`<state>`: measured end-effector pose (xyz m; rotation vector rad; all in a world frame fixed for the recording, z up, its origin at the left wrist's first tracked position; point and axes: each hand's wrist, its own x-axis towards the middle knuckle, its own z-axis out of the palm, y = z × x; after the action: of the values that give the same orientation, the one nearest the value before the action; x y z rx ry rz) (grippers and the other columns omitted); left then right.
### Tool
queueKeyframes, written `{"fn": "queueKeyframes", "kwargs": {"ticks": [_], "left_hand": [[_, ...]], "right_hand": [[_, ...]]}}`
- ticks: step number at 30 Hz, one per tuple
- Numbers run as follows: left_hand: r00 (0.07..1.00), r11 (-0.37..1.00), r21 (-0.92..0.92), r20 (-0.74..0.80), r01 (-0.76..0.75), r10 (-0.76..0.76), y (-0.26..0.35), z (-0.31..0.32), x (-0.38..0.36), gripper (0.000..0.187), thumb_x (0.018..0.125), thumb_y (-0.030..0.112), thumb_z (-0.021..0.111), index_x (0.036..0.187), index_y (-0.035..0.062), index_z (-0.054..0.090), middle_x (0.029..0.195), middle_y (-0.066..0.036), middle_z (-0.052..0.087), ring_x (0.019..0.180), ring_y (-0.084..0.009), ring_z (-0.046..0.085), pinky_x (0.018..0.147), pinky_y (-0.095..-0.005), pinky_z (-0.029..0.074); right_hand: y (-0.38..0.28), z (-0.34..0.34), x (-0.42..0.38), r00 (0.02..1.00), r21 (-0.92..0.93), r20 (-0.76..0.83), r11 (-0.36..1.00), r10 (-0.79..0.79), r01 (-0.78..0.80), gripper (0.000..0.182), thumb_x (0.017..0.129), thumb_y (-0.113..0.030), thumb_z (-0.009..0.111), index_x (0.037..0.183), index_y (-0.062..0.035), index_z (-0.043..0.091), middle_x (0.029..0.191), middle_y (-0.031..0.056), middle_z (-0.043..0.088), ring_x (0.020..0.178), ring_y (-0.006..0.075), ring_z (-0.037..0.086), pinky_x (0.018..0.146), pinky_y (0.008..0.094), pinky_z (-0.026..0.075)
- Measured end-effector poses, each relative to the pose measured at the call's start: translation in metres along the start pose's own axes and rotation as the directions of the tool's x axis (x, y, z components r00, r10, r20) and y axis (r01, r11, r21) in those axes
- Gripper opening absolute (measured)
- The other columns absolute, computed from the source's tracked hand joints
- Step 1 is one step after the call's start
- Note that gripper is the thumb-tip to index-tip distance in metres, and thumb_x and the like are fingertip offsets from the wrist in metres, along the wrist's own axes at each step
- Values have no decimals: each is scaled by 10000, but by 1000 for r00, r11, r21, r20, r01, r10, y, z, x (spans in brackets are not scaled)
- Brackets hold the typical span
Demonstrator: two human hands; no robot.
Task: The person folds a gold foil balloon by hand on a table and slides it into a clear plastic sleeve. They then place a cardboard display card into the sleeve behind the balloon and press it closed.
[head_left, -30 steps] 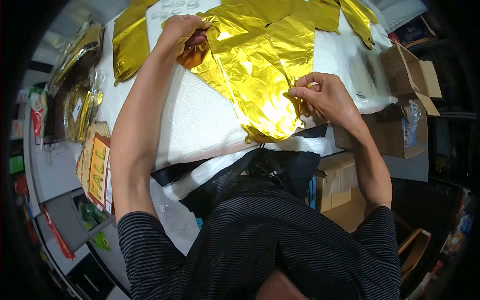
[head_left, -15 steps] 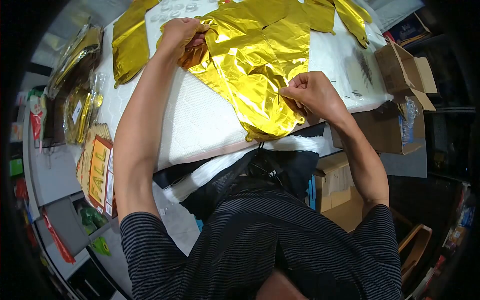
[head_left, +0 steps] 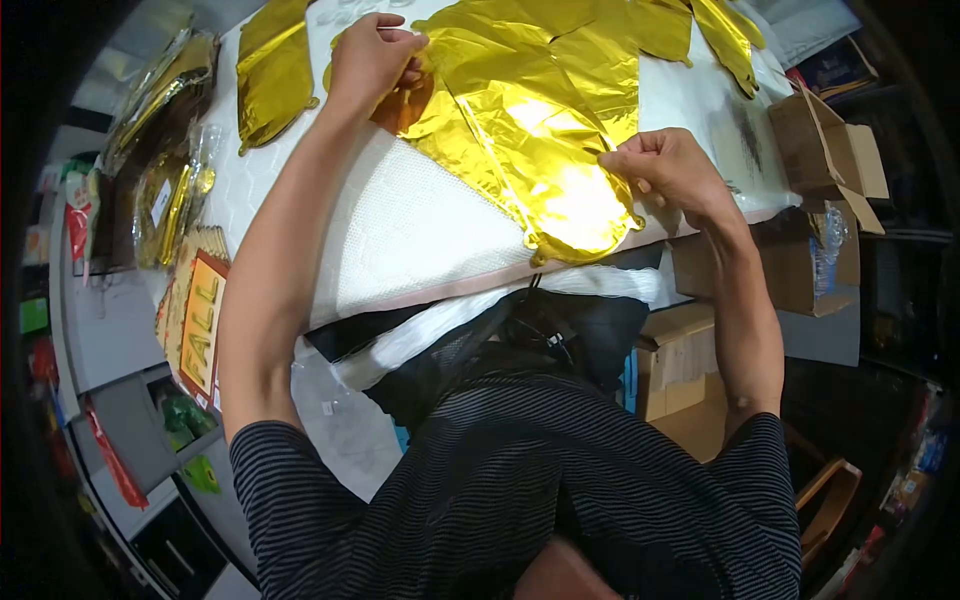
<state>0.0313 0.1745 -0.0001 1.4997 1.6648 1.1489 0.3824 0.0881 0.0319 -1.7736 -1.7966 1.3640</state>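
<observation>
A shiny gold foil balloon (head_left: 530, 130), flat and wrinkled, lies across the white padded table cover (head_left: 400, 210), its rounded end with small tabs near the front edge. At the balloon's upper left, my left hand (head_left: 375, 65) is closed, pinching the foil edge between thumb and fingers. A folded flap of the foil shows orange-brown under that hand. On the right side, my right hand (head_left: 672, 172) pinches the balloon's edge with thumb and forefinger, the other fingers curled.
Another gold foil piece (head_left: 275, 75) lies at the left, with more foil at the upper right. Plastic-bagged gold foil (head_left: 165, 215) and a "FALL" card pack (head_left: 200, 325) sit on the left. An open cardboard box (head_left: 810, 150) stands at the right, near the table edge.
My right hand has shifted slightly right and up along the balloon's edge. The rounded end now lies smoother and flatter. My left hand has moved slightly up, still at the upper left edge.
</observation>
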Motion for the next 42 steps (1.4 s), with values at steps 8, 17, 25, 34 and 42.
{"fn": "queueKeyframes", "kwargs": {"ticks": [8, 17, 25, 34, 42], "left_hand": [[825, 653, 539, 156, -532, 543, 32, 0, -116, 343, 897, 169, 756, 1199, 32, 667, 1144, -158, 722, 1075, -337, 687, 931, -414, 555], [823, 703, 434, 366, -564, 434, 16, -2, -154, 459, 902, 245, 758, 1289, 30, 638, 1441, -218, 555, 1397, -405, 478, 1183, -459, 392], [808, 683, 434, 365, -587, 463, 14, -7, -169, 460, 893, 250, 765, 1269, 16, 642, 1429, -215, 566, 1386, -403, 488, 1186, -463, 384], [811, 667, 467, 396, -581, 430, 19, -18, -182, 462, 887, 272, 775, 1248, 13, 649, 1384, -231, 597, 1366, -408, 505, 1170, -496, 390], [813, 703, 412, 352, -579, 463, 20, -11, -162, 498, 928, 283, 744, 1339, 39, 609, 1457, -249, 551, 1396, -419, 487, 1183, -471, 386]], "right_hand": [[10, -10, 11, 999, 96, 12, 994, -43, 42, 324, 886, -311, 821, 725, -77, 667, 561, -55, 536, 446, 30, 434, 427, 211, 317], [-4, 10, -11, 1000, 283, 0, 959, 24, -24, 308, 905, -217, 788, 693, -57, 632, 553, -34, 536, 429, 47, 437, 406, 230, 316], [10, 20, -14, 996, 361, -92, 932, -3, 37, 282, 910, -216, 783, 722, -58, 645, 557, -38, 550, 423, 33, 441, 403, 217, 319], [5, 27, -18, 998, 269, -60, 963, 30, -12, 300, 916, -244, 788, 728, -54, 651, 535, -44, 542, 415, 33, 449, 413, 213, 325], [6, 31, -18, 998, 301, -57, 954, 14, 4, 280, 916, -234, 787, 766, -28, 670, 546, -38, 553, 417, 31, 440, 423, 214, 333]]}}
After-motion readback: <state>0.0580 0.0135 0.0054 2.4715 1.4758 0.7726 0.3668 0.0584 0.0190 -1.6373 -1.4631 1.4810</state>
